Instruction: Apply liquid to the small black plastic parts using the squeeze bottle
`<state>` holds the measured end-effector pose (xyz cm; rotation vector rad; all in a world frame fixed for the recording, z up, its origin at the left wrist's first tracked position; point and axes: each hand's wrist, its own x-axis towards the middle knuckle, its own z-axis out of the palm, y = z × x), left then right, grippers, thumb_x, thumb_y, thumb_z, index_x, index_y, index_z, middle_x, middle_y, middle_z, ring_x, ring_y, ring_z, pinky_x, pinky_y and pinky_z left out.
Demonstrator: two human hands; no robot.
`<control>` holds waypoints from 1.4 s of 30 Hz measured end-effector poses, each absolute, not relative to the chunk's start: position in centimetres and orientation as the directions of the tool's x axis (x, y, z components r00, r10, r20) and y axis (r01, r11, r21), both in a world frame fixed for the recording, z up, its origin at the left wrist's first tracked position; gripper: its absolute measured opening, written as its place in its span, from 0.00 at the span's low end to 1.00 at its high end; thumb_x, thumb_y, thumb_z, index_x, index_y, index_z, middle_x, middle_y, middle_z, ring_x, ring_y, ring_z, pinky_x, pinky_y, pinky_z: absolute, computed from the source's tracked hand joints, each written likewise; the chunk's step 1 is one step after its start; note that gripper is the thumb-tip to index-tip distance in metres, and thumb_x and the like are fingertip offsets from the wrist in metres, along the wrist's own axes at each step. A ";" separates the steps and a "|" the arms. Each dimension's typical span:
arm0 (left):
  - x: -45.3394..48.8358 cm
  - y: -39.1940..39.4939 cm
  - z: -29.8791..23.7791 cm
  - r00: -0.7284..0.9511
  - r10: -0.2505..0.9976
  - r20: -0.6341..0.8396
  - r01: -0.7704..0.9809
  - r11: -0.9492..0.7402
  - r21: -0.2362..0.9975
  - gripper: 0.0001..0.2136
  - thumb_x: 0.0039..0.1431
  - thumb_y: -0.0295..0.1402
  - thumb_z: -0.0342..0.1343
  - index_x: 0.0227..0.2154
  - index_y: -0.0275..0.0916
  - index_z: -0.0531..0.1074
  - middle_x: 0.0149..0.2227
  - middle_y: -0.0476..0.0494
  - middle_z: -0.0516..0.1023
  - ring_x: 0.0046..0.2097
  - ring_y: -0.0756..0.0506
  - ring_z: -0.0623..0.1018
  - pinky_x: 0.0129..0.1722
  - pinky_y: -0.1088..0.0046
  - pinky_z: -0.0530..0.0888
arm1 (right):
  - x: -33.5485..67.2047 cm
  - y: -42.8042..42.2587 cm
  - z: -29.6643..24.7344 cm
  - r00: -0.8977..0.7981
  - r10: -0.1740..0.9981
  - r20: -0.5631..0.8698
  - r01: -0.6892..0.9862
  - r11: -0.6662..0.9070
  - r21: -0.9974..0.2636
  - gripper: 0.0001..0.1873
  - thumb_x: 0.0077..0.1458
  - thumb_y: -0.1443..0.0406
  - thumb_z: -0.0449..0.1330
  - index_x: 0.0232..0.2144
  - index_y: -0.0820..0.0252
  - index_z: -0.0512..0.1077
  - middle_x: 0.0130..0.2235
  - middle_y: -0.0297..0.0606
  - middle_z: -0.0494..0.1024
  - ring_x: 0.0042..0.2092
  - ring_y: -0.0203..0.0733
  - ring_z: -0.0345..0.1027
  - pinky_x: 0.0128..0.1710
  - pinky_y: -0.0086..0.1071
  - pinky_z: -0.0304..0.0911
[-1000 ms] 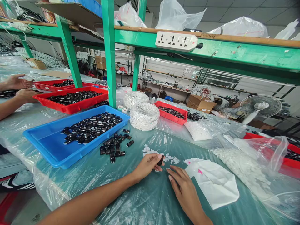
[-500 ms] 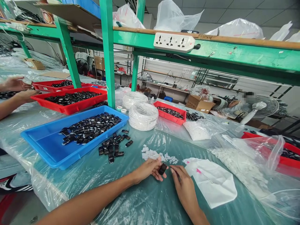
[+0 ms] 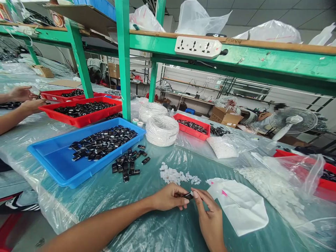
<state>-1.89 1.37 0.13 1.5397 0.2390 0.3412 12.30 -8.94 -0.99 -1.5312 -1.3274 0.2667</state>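
My left hand (image 3: 172, 197) is closed around a small black rectangular plastic casing (image 3: 188, 196), held between thumb and fingers above the table. My right hand (image 3: 208, 208) meets its right end, thumb and forefinger pinched together there. Whatever those fingertips hold is too small and covered to name. Just beyond my hands lies a pile of small white plastic pieces (image 3: 170, 175). Right of them, a white sheet (image 3: 243, 217) carries a thin tool with a pink end (image 3: 224, 193). Several similar black casings (image 3: 126, 164) lie loose to the left.
A blue tray (image 3: 49, 168) of black casings stands at left, with red trays (image 3: 76, 120) behind it. Coils of white cable (image 3: 162, 131) sit mid-table. Clear bags of white pieces (image 3: 273, 185) lie right. A green shelf post (image 3: 123, 70) rises ahead. Another person's hands (image 3: 28, 101) work far left.
My right hand has come left against the casing, its fingertips now at the casing's end. My left hand has turned the casing nearly level. The view has shifted slightly.
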 end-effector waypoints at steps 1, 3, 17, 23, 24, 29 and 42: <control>-1.9 1.3 0.2 0.927 0.368 0.066 -0.069 -0.007 0.998 0.21 0.49 0.50 0.55 0.35 0.34 0.74 0.27 0.45 0.71 0.27 0.51 0.69 0.31 0.76 0.69 | 12.3 -8.9 -1.0 0.362 0.821 0.441 0.594 0.162 -0.788 0.14 0.57 0.60 0.53 0.41 0.56 0.74 0.44 0.43 0.74 0.43 0.45 0.68 0.43 0.38 0.63; -1.9 1.2 0.2 0.925 0.372 0.080 -0.079 -0.018 0.997 0.21 0.50 0.50 0.54 0.34 0.34 0.74 0.27 0.45 0.71 0.27 0.51 0.69 0.31 0.75 0.69 | 12.2 -8.9 -1.0 0.373 0.815 0.444 0.589 0.161 -0.792 0.14 0.57 0.60 0.53 0.41 0.56 0.74 0.44 0.42 0.74 0.43 0.45 0.68 0.43 0.38 0.63; -2.3 1.0 1.6 0.898 0.408 0.168 -0.143 -0.091 0.986 0.19 0.55 0.48 0.50 0.30 0.33 0.70 0.24 0.48 0.66 0.25 0.52 0.66 0.26 0.78 0.64 | 11.6 -9.4 -0.9 0.349 0.878 0.328 0.481 0.133 -0.867 0.19 0.55 0.58 0.54 0.50 0.50 0.68 0.57 0.37 0.63 0.57 0.48 0.55 0.52 0.42 0.59; -2.3 1.3 1.3 0.900 0.408 0.154 -0.138 -0.068 0.988 0.19 0.55 0.48 0.50 0.28 0.33 0.69 0.22 0.49 0.65 0.24 0.53 0.65 0.24 0.79 0.62 | 11.4 -9.2 -1.4 0.325 0.897 0.301 0.456 0.130 -0.880 0.21 0.54 0.57 0.55 0.51 0.52 0.67 0.56 0.39 0.65 0.57 0.49 0.56 0.54 0.45 0.56; -2.3 1.4 1.2 0.900 0.409 0.150 -0.133 -0.070 0.989 0.19 0.55 0.48 0.50 0.28 0.33 0.69 0.22 0.49 0.65 0.24 0.53 0.65 0.24 0.79 0.63 | 11.4 -9.2 -1.4 0.324 0.899 0.294 0.446 0.129 -0.885 0.20 0.55 0.57 0.54 0.50 0.53 0.68 0.55 0.40 0.65 0.57 0.48 0.57 0.54 0.45 0.55; -1.8 1.9 0.6 0.844 0.505 0.182 -0.167 -0.075 0.983 0.19 0.55 0.47 0.51 0.29 0.32 0.70 0.23 0.48 0.67 0.25 0.53 0.66 0.26 0.78 0.64 | 11.7 -8.7 -1.2 0.317 0.921 0.226 0.387 0.091 -0.917 0.25 0.59 0.56 0.48 0.57 0.52 0.58 0.60 0.36 0.57 0.61 0.45 0.48 0.58 0.46 0.47; -2.4 2.0 1.1 0.801 0.575 0.163 -0.123 -0.108 0.987 0.19 0.55 0.47 0.50 0.32 0.33 0.72 0.26 0.45 0.70 0.24 0.53 0.67 0.26 0.78 0.64 | 15.3 -7.3 -3.2 0.490 0.824 0.285 0.591 -0.074 -0.803 0.25 0.55 0.55 0.52 0.53 0.58 0.65 0.56 0.41 0.64 0.58 0.49 0.55 0.55 0.47 0.53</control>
